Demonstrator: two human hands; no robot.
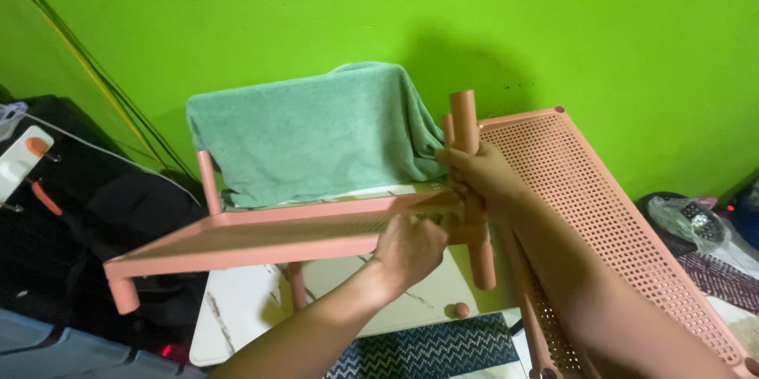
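Both hands clench the light, stiff pink rack: left hand (409,250) on its perforated shelf (261,237), right hand (480,176) around the corner post (465,120).

Probably a home: towel (312,130), rug (427,347), green wall (553,23).

Against the bright green wall (601,23), the person holds a pink perforated shelf tray (261,238) level above the floor. The left hand (409,250) grips the tray's near corner from below, while the right hand (478,177) wraps around an upright pink post (466,122) at that same corner. A green towel (312,132) hangs over the frame behind. A second perforated pink panel (609,213) leans to the right.
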